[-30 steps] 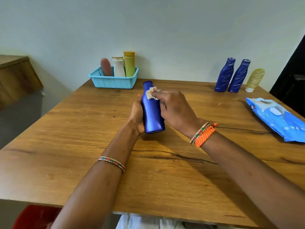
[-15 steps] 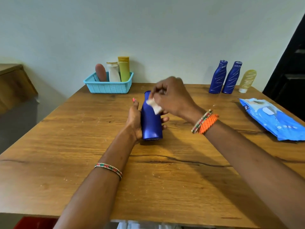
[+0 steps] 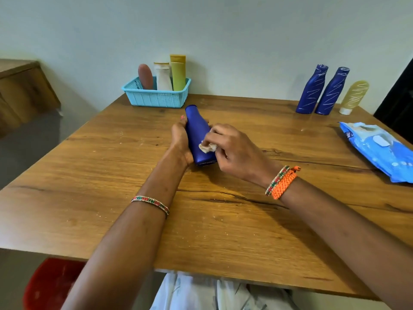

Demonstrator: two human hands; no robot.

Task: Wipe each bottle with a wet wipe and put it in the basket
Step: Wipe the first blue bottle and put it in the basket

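Observation:
My left hand [image 3: 180,142] grips a dark blue bottle [image 3: 196,128] from its left side, tilted with its base near the wooden table [image 3: 111,175]. My right hand [image 3: 234,151] presses a crumpled wet wipe [image 3: 207,147] against the bottle's lower right side. A turquoise basket [image 3: 156,97] at the far edge holds a brown bottle [image 3: 145,76], a white bottle [image 3: 163,77] and a yellow-green tube [image 3: 178,72]. At the far right stand two blue bottles [image 3: 312,90] [image 3: 333,91] streaked with white marks, and a yellowish bottle [image 3: 354,96].
A blue pack of wet wipes [image 3: 377,148] lies at the right table edge. A wooden cabinet [image 3: 22,90] stands to the left, beyond the table. A red stool [image 3: 51,285] shows below the table's near edge. A dark doorway [image 3: 400,101] is at the far right.
My right hand has moved the wipe from the bottle's neck down to its lower body. The bottle stays in my left hand, now tilted more.

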